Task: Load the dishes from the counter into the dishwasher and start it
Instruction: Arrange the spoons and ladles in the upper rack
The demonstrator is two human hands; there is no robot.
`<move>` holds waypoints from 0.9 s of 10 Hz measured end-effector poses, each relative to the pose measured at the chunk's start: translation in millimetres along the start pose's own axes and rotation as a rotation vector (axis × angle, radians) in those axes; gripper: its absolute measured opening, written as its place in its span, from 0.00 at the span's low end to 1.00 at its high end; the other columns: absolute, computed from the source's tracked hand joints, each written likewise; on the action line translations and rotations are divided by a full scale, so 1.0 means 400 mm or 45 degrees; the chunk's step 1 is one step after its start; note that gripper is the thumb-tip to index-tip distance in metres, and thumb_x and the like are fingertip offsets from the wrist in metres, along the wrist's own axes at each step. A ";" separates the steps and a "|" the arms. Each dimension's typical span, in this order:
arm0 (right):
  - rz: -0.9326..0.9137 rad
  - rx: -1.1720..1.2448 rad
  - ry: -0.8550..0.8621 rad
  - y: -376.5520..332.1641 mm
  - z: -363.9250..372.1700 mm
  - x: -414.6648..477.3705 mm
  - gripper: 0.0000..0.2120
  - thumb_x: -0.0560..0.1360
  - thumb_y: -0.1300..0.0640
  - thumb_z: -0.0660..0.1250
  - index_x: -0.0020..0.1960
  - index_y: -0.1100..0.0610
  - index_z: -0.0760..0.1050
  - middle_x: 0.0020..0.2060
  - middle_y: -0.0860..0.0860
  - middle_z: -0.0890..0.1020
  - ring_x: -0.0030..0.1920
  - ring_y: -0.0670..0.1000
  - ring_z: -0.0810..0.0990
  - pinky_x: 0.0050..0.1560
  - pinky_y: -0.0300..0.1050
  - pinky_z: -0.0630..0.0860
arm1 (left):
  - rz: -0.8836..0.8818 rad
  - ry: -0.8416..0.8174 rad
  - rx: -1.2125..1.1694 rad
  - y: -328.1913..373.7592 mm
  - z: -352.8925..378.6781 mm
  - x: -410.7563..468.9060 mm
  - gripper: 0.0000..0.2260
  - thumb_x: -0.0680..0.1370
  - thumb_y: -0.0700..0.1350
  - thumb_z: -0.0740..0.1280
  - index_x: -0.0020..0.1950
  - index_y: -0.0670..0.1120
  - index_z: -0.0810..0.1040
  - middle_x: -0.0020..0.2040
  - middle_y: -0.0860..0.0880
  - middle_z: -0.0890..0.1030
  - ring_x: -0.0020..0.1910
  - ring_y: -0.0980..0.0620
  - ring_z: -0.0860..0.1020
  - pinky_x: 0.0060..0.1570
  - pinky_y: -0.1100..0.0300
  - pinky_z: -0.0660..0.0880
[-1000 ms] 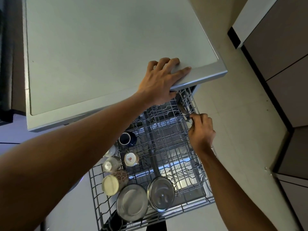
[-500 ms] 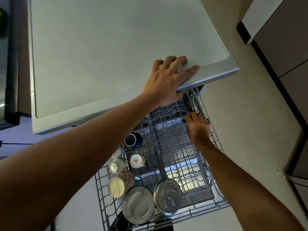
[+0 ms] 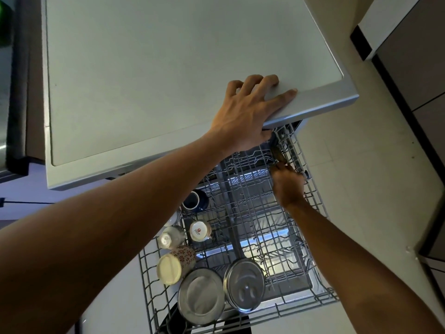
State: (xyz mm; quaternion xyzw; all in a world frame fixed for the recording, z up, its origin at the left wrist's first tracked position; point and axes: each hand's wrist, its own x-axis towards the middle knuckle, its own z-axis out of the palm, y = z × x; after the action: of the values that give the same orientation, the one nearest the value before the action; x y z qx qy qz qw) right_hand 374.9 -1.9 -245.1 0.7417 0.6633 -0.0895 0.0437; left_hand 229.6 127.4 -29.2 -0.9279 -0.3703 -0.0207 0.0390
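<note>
The dishwasher's wire rack [image 3: 318,213] is pulled out below the grey dishwasher top [image 3: 168,80]. My left hand [image 3: 245,112] rests on the front edge of that top, fingers spread. My right hand [image 3: 287,186] reaches into the rack's far right corner and pinches a spoon [image 3: 278,153], whose bowl points toward the dishwasher opening. On the rack's left side stand a dark blue mug [image 3: 195,201], a white cup [image 3: 199,231], a glass [image 3: 169,238] and a floral cup [image 3: 175,263]. Two steel plates [image 3: 201,296] stand at the near end.
Pale floor tiles [image 3: 361,189] lie to the right of the rack. Dark cabinets [image 3: 409,56] line the right side. A steel appliance edge [image 3: 14,116] borders the far left. The lower rack shows through the wires in the middle.
My right hand has carried the spoon further into the rack's far right corner, under the top's edge. The left hand stays on the top. The camera has shifted slightly.
</note>
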 end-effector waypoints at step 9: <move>-0.004 0.365 0.106 0.035 -0.098 0.104 0.17 0.73 0.57 0.76 0.59 0.52 0.77 0.51 0.55 0.84 0.46 0.58 0.84 0.48 0.51 0.83 | -0.002 0.006 0.019 0.002 -0.002 -0.001 0.39 0.71 0.60 0.70 0.79 0.60 0.57 0.75 0.47 0.64 0.72 0.43 0.63 0.66 0.46 0.61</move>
State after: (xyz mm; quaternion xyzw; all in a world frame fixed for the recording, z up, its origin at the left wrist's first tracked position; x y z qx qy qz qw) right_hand 396.1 44.2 -215.4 0.7424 0.6461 -0.1525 -0.0905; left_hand 229.8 126.4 -28.3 -0.9272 -0.3710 -0.0202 0.0469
